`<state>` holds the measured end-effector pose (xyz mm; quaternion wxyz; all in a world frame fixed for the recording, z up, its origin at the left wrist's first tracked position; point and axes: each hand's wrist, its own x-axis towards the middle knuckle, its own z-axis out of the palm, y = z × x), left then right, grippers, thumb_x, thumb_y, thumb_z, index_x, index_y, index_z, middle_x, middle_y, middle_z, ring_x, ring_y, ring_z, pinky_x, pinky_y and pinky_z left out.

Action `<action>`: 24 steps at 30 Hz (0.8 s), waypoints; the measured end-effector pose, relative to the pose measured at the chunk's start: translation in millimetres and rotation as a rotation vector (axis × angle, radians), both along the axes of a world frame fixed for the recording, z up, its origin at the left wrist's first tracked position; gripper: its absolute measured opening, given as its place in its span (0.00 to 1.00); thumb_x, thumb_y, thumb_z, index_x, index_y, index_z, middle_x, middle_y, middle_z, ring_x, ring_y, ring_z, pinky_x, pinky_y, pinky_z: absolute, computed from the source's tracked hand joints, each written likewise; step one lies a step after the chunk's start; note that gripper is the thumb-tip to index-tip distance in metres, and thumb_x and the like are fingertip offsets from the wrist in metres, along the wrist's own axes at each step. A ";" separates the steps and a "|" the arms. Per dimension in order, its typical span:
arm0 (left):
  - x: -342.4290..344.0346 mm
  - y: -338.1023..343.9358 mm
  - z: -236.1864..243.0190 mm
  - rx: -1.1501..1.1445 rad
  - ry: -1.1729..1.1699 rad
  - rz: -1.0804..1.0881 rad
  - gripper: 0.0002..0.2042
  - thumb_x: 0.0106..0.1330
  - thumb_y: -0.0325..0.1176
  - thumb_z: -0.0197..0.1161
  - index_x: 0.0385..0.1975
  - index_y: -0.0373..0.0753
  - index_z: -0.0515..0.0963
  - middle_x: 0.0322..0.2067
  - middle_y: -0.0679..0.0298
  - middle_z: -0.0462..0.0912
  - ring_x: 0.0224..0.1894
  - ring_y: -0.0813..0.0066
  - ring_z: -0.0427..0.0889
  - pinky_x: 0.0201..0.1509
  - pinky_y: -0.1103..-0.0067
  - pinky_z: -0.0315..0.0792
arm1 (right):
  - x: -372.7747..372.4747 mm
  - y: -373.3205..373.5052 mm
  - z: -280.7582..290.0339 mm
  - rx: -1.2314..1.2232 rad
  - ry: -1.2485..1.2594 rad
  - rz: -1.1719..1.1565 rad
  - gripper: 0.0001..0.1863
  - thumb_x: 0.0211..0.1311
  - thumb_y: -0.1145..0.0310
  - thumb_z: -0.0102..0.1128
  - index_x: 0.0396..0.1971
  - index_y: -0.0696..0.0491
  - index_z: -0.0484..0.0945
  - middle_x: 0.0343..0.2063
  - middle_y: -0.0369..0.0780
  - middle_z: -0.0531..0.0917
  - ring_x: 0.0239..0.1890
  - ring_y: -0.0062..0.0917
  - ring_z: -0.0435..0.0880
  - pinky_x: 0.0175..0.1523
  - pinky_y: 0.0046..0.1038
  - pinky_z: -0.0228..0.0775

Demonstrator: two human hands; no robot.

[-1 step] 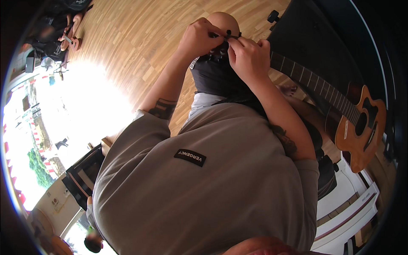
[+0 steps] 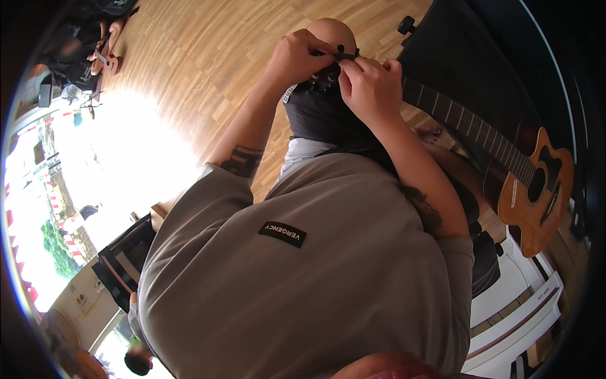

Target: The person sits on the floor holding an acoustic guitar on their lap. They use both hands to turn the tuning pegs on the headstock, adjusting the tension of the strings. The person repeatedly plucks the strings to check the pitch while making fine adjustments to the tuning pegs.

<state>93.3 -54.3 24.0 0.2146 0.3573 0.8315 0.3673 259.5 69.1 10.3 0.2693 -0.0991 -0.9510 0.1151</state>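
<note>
Both my hands meet over the dark headstock (image 2: 325, 79) of an acoustic guitar (image 2: 544, 205) that lies across to my right. My left hand (image 2: 297, 55) is closed, thumb and fingertips pinched at a small dark piece. My right hand (image 2: 371, 85) is closed too, its fingertips pinching beside the left ones. What exactly they grip is too small and partly hidden to name. Tuning pegs (image 2: 332, 77) show just below the fingers. From behind my right hand the fretted neck (image 2: 464, 117) runs down to the pale wooden body with its round soundhole.
Below the hands is my leg (image 2: 315, 117) in dark shorts. A large black panel (image 2: 480, 63) stands at the right, with a white keyboard-like instrument (image 2: 517, 316) lower down. At the far left a seated person (image 2: 82, 54) holds a small guitar (image 2: 112, 65). Wooden floor (image 2: 221, 50) lies ahead.
Almost nothing differs. My hands stay at the headstock, with only a very slight shift of the fingers.
</note>
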 end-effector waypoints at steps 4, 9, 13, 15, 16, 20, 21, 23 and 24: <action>-10.7 -2.9 -12.5 0.067 0.065 -0.089 0.10 0.57 0.35 0.81 0.40 0.48 0.95 0.39 0.64 0.88 0.33 0.73 0.86 0.37 0.74 0.81 | 1.7 1.8 -1.1 -0.018 0.034 0.030 0.05 0.64 0.61 0.71 0.33 0.45 0.87 0.25 0.30 0.83 0.32 0.25 0.86 0.51 0.38 0.65; -11.9 -4.5 -16.8 0.161 0.137 -0.173 0.10 0.59 0.34 0.79 0.40 0.46 0.94 0.37 0.66 0.86 0.33 0.74 0.85 0.39 0.75 0.81 | 4.9 6.4 -0.1 0.007 0.062 0.060 0.11 0.67 0.58 0.71 0.27 0.46 0.84 0.23 0.31 0.82 0.29 0.26 0.84 0.49 0.36 0.65; 0.8 -4.8 -12.3 0.170 0.238 -0.158 0.09 0.61 0.33 0.78 0.42 0.46 0.93 0.34 0.64 0.84 0.33 0.71 0.85 0.39 0.74 0.80 | 6.9 8.2 -2.2 -0.042 0.106 0.066 0.15 0.66 0.59 0.72 0.21 0.46 0.81 0.20 0.32 0.80 0.26 0.28 0.83 0.49 0.36 0.67; 5.8 -7.1 -12.0 0.176 0.292 -0.137 0.09 0.62 0.33 0.77 0.42 0.46 0.93 0.35 0.63 0.83 0.32 0.70 0.85 0.39 0.73 0.81 | 6.5 7.9 -1.5 -0.033 0.115 0.062 0.15 0.66 0.60 0.72 0.20 0.46 0.80 0.18 0.32 0.79 0.25 0.29 0.82 0.49 0.36 0.67; 8.2 -8.2 -12.9 0.179 0.319 -0.126 0.09 0.63 0.33 0.77 0.43 0.46 0.93 0.36 0.63 0.83 0.32 0.69 0.85 0.38 0.73 0.81 | 6.6 7.9 -1.2 -0.029 0.120 0.061 0.15 0.66 0.61 0.72 0.20 0.46 0.79 0.17 0.32 0.79 0.25 0.29 0.82 0.49 0.36 0.67; 14.6 -12.2 -21.5 0.210 0.350 -0.076 0.10 0.63 0.33 0.78 0.44 0.47 0.93 0.38 0.63 0.83 0.32 0.70 0.85 0.38 0.73 0.81 | 7.5 7.4 -0.2 -0.039 0.091 0.055 0.14 0.65 0.62 0.72 0.20 0.46 0.80 0.18 0.33 0.81 0.25 0.29 0.83 0.50 0.36 0.68; 15.0 -12.9 -23.1 0.218 0.354 -0.075 0.11 0.62 0.33 0.78 0.44 0.47 0.93 0.39 0.63 0.83 0.32 0.70 0.85 0.38 0.74 0.81 | 7.5 7.9 0.0 -0.038 0.087 0.057 0.14 0.64 0.62 0.72 0.20 0.46 0.80 0.19 0.33 0.82 0.25 0.29 0.83 0.50 0.36 0.68; 15.4 -13.5 -23.6 0.230 0.353 -0.078 0.11 0.62 0.32 0.78 0.45 0.47 0.93 0.39 0.63 0.83 0.31 0.70 0.85 0.37 0.74 0.81 | 7.9 8.5 0.4 -0.044 0.082 0.062 0.12 0.63 0.63 0.72 0.21 0.46 0.80 0.19 0.33 0.82 0.26 0.29 0.84 0.50 0.36 0.68; 15.4 -13.8 -23.0 0.235 0.346 -0.081 0.11 0.62 0.32 0.78 0.45 0.48 0.93 0.39 0.63 0.83 0.31 0.71 0.85 0.37 0.74 0.81 | 8.1 8.7 0.7 -0.051 0.081 0.064 0.12 0.62 0.63 0.72 0.21 0.46 0.81 0.19 0.33 0.83 0.26 0.30 0.84 0.50 0.36 0.68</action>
